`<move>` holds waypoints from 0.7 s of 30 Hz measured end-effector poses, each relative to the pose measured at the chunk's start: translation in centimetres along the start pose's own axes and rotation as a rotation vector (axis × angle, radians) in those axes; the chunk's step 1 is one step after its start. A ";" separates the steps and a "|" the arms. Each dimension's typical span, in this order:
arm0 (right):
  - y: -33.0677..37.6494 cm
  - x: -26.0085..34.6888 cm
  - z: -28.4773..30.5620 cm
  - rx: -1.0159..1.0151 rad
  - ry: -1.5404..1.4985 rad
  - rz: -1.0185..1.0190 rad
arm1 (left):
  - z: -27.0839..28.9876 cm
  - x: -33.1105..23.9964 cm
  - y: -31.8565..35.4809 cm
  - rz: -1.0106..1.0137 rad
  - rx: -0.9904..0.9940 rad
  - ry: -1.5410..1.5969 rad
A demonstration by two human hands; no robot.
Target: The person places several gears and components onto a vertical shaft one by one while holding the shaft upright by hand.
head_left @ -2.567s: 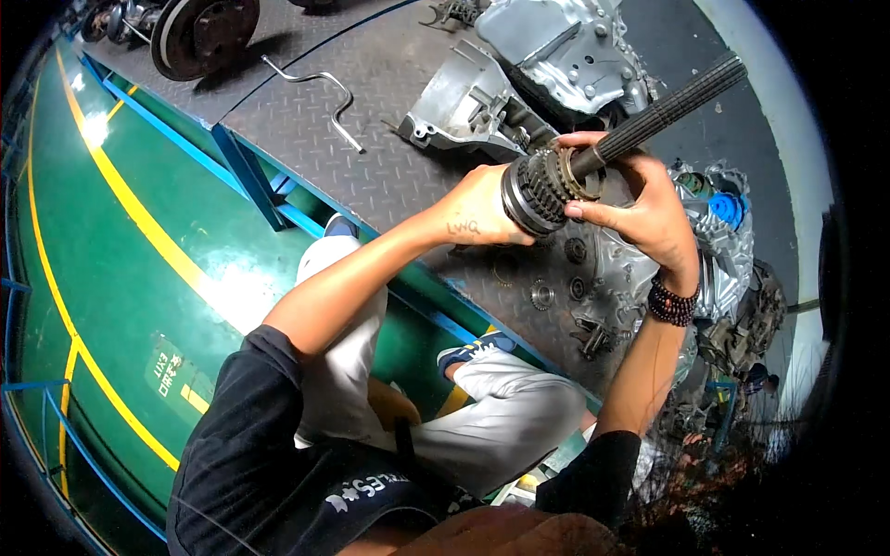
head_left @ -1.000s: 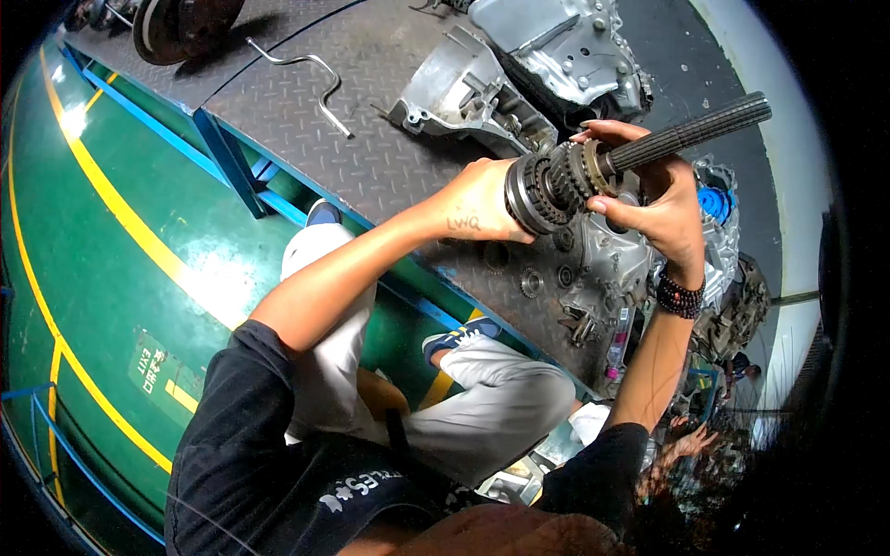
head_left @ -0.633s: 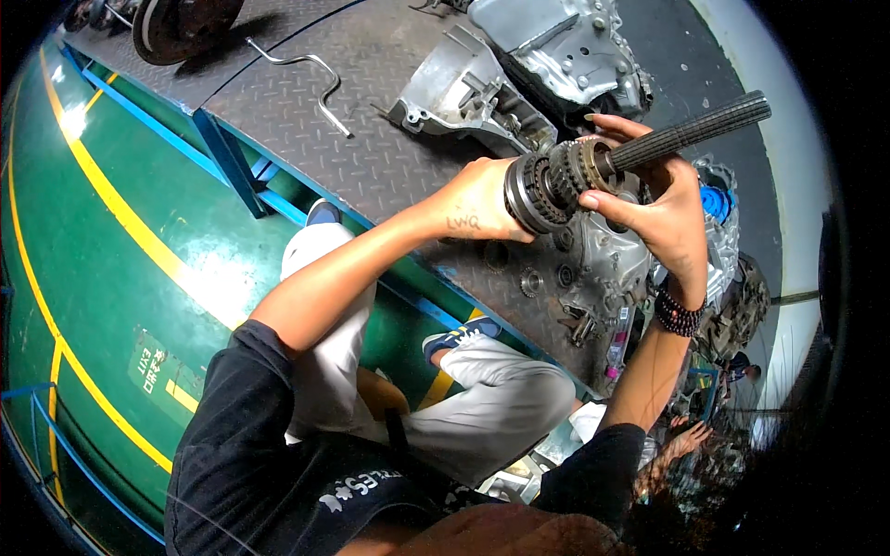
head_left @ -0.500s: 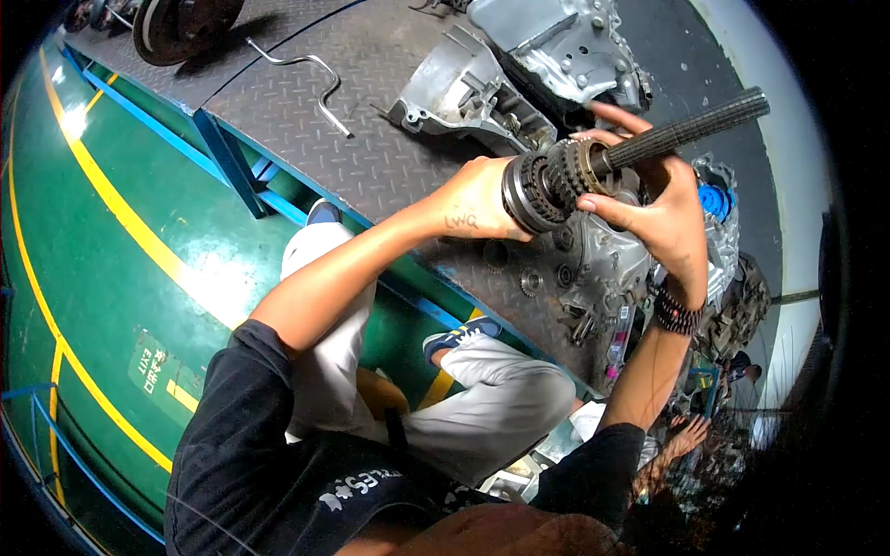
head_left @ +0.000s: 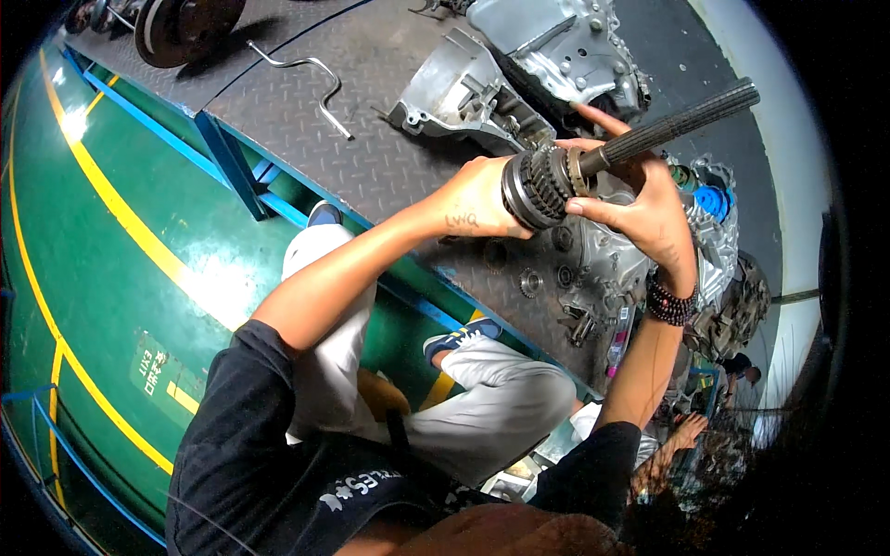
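- while both hands are raised over the diamond-plate workbench, a splined transmission shaft is held between them, tilted, its bare end pointing up and to the right.
- the left hand is closed around the lower end of the gear stack on that shaft; its fingertips are hidden beneath.
- the right hand curves about a toothed ring at the stack's upper end, thumb on the near side, one finger against the far side and another finger lifted clear.
- a dark beaded bracelet circles the right wrist.
- just beyond the hands lies an open cast-metal housing, next to a larger casting.
- an s-bent metal rod lies farther left on the bench.
- below the stack, a small loose gear lies near the bench edge.
- at the right, a blue round part sits in another casting.
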State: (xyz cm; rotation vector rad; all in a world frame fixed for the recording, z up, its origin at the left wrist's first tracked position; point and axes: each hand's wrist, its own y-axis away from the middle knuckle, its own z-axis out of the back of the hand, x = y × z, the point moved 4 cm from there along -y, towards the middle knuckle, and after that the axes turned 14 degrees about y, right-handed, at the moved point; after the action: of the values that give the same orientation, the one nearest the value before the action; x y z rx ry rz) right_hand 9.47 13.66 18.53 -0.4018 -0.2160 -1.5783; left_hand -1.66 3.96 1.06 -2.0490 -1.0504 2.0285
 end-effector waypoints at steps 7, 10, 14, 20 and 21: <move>0.6 -1.1 -2.2 -0.039 -0.193 -0.017 | 0.6 0.2 -0.1 0.001 -0.011 0.045; 0.9 -1.6 -1.3 -0.149 -0.263 0.009 | 0.6 0.2 -0.4 -0.028 0.004 0.078; -0.1 -1.0 1.2 -0.252 -0.512 0.111 | 0.2 0.8 -0.4 0.006 0.025 0.030; -1.3 2.3 9.6 -0.624 -0.190 0.338 | -0.5 -0.2 -0.8 0.082 0.055 -0.089; -1.1 3.1 10.0 -0.644 -0.102 0.340 | -0.3 0.1 -0.7 0.087 0.033 -0.071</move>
State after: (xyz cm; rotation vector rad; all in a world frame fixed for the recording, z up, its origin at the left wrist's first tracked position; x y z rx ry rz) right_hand 9.51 14.60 29.01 -0.9673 0.2848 -1.2615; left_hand -1.69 4.66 1.35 -2.0548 -0.9473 2.1604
